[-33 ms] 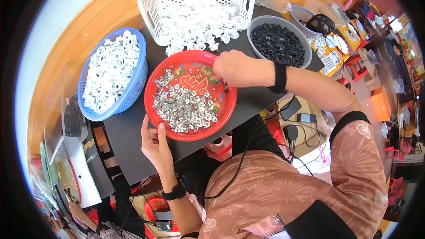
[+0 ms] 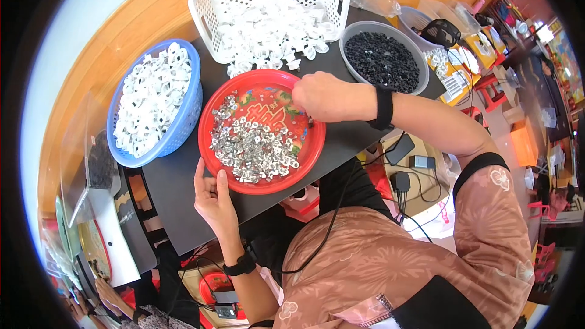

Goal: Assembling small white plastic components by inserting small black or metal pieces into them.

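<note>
A round red plate with a printed pattern lies on the dark table, holding a heap of small shiny metal pieces. My right hand bends over the plate's right rim with its fingers curled downward; the fingertips and anything in them are hidden. A small dark bit shows on the plate beneath it. At the plate's lower left rim is my left hand, its thumb and forefinger stretched up and apart, the other fingers loosely bent. Nothing is held in it.
A blue basket of white plastic parts stands on the left. Behind the plate, a white basket lies tipped, white parts spilling forward. A grey bowl of small black pieces sits at right. Cables hang below the table. Another person's hand shows lower left.
</note>
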Available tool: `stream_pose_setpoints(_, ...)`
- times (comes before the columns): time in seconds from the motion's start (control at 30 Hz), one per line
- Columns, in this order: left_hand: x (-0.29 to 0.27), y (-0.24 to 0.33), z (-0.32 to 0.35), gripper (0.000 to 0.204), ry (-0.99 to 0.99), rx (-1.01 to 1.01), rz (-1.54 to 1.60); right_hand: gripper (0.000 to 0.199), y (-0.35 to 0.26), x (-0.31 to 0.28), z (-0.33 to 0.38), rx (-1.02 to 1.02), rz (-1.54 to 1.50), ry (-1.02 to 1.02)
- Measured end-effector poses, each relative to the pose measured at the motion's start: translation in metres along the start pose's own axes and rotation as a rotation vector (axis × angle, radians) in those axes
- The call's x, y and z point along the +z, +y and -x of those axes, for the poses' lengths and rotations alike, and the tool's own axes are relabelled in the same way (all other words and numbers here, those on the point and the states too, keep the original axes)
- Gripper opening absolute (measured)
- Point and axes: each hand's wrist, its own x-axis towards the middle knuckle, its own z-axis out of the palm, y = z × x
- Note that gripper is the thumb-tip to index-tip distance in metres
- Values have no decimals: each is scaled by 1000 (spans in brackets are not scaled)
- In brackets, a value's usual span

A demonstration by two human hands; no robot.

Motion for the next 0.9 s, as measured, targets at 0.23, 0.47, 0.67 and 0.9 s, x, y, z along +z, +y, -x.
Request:
stream_pose_setpoints(0.23, 1, 3, 1, 43, -6, -9, 7, 6, 15, 4, -6, 39, -81, 42)
stream_pose_setpoints(0.47, 1, 6, 1, 44, -32, -52, 18, 10, 8, 23, -12, -60, -81, 134)
stream_pose_setpoints(0.67, -1, 6, 2, 43, -26, -55, 30, 13, 11, 1, -4, 37, -106, 109)
stream_pose_setpoints(0.9, 1, 6, 1, 43, -27, -49, 18, 8, 12, 18, -8, -36, -4, 90)
